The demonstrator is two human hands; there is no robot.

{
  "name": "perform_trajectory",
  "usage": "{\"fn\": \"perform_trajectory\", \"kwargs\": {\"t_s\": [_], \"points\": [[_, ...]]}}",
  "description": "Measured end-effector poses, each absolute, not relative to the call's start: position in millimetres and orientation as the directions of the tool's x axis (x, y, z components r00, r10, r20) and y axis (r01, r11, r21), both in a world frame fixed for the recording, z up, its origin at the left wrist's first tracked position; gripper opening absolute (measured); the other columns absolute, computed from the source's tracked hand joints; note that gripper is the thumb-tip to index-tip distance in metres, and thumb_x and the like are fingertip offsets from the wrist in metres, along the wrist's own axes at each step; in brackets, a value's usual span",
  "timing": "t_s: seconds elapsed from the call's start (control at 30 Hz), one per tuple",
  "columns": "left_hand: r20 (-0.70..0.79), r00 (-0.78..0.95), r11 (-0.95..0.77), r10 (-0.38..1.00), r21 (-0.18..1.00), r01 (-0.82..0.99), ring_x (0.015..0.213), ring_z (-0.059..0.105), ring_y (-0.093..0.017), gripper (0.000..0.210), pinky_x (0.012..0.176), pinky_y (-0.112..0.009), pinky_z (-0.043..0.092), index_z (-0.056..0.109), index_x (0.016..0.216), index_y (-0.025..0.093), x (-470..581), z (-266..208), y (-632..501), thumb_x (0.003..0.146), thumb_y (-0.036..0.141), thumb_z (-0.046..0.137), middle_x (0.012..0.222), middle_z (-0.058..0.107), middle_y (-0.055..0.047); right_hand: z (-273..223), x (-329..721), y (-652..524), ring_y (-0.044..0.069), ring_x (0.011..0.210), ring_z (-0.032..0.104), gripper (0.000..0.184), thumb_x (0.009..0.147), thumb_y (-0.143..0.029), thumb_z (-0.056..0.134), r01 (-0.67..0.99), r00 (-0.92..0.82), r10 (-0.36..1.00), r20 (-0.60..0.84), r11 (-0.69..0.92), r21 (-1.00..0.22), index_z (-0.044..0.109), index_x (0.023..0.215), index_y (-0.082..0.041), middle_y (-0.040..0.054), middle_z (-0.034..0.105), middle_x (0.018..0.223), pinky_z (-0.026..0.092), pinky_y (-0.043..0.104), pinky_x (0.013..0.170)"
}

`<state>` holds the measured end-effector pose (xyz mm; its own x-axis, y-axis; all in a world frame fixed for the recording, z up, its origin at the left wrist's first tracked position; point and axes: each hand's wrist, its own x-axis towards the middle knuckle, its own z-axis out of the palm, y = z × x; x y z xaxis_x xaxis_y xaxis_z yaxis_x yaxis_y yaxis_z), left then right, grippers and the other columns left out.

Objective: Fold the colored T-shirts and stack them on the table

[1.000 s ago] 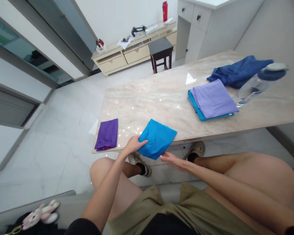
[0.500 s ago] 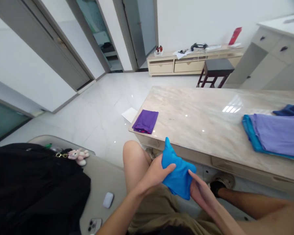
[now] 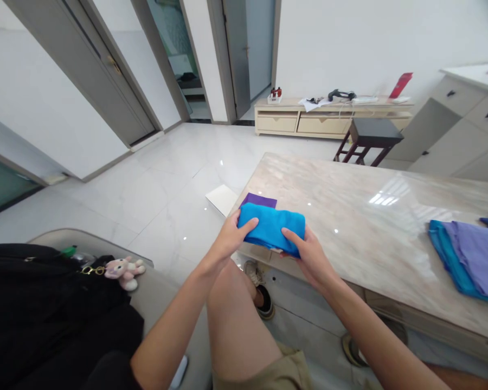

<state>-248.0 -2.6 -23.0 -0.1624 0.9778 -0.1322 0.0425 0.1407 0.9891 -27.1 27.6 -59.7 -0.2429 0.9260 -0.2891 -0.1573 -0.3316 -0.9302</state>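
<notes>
Left hand (image 3: 231,238) and right hand (image 3: 309,254) both grip a folded blue cloth (image 3: 271,227), fingers closed on its ends. It sits over the purple cloth (image 3: 259,200) at the table's (image 3: 350,216) near-left corner.

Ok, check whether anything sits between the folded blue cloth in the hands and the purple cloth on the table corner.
Nothing visible does. The left hand and right hand hold the folded blue cloth directly over the purple cloth at the marble table corner. Whether the two cloths already touch cannot be told.
</notes>
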Motion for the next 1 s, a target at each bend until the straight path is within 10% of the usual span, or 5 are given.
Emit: {"fn": "perform_trajectory", "kwargs": {"t_s": [0.13, 0.33, 0.47, 0.63, 1.0], "points": [[-0.142, -0.254, 0.171, 0.957, 0.981, 0.095, 0.126, 0.079, -0.032, 0.057, 0.105, -0.041, 0.067, 0.069, 0.146, 0.014, -276.5, -42.8, 59.1, 0.100, 0.044, 0.082, 0.147, 0.080, -0.018, -79.1, -75.8, 79.0, 0.029, 0.089, 0.079, 0.055, 0.085, -0.054, 0.087, -0.097, -0.064, 0.981, -0.185, -0.190, -0.977, 0.068, 0.126, -0.023, 0.0107, 0.081, 0.118, 0.070, 0.040, 0.057], [-0.312, -0.496, 0.539, 0.810, 0.729, 0.422, 0.110, 0.081, -0.029, 0.034, 0.097, -0.042, 0.066, 0.070, 0.134, 0.016, -309.0, -130.4, 41.2, 0.102, 0.027, 0.075, 0.131, 0.081, -0.017, -177.1, -70.5, 48.2, 0.023, 0.068, 0.075, 0.049, 0.074, -0.041, 0.088, 0.023, -0.220, 0.838, -0.499, -0.507, -0.862, 0.069, 0.116, -0.022, 0.0063, 0.081, 0.087, 0.057, 0.031, 0.050], [-0.040, -0.398, 0.370, 0.916, 0.464, 0.805, 0.121, 0.078, -0.031, 0.029, 0.104, -0.045, 0.064, 0.072, 0.134, 0.022, -315.4, -148.9, 2.5, 0.109, 0.032, 0.062, 0.138, 0.076, -0.016, -211.9, 8.7, 0.7, 0.024, 0.067, 0.074, 0.052, 0.083, -0.062, 0.086, 0.089, -0.329, 0.843, -0.426, -0.422, -0.902, 0.074, 0.116, -0.023, 0.0057, 0.081, 0.086, 0.058, 0.035, 0.056], [-0.006, -0.309, 0.266, 0.951, 0.522, 0.810, 0.110, 0.080, -0.028, 0.032, 0.101, -0.044, 0.065, 0.074, 0.130, 0.023, -303.2, -139.8, 6.0, 0.109, 0.039, 0.056, 0.132, 0.080, -0.013, -211.5, 128.9, -18.2, 0.029, 0.068, 0.076, 0.049, 0.089, -0.073, 0.078, 0.394, -0.253, 0.907, -0.335, -0.220, -0.892, 0.082, 0.107, -0.028, 0.0072, 0.081, 0.080, 0.064, 0.041, 0.063], [-0.121, -0.394, 0.412, 0.911, 0.271, 0.870, 0.102, 0.084, -0.038, 0.031, 0.092, -0.044, 0.061, 0.074, 0.098, 0.028, -284.2, -117.5, 23.0, 0.091, 0.051, 0.054, 0.102, 0.090, -0.006, -128.3, 387.9, 115.1, 0.038, 0.111, 0.078, 0.029, 0.103, -0.029, 0.056, 0.935, 0.205, 0.975, 0.082, -0.170, -0.312, 0.080, 0.115, -0.018, 0.0199, 0.084, 0.115, 0.059, 0.047, 0.094]]}}
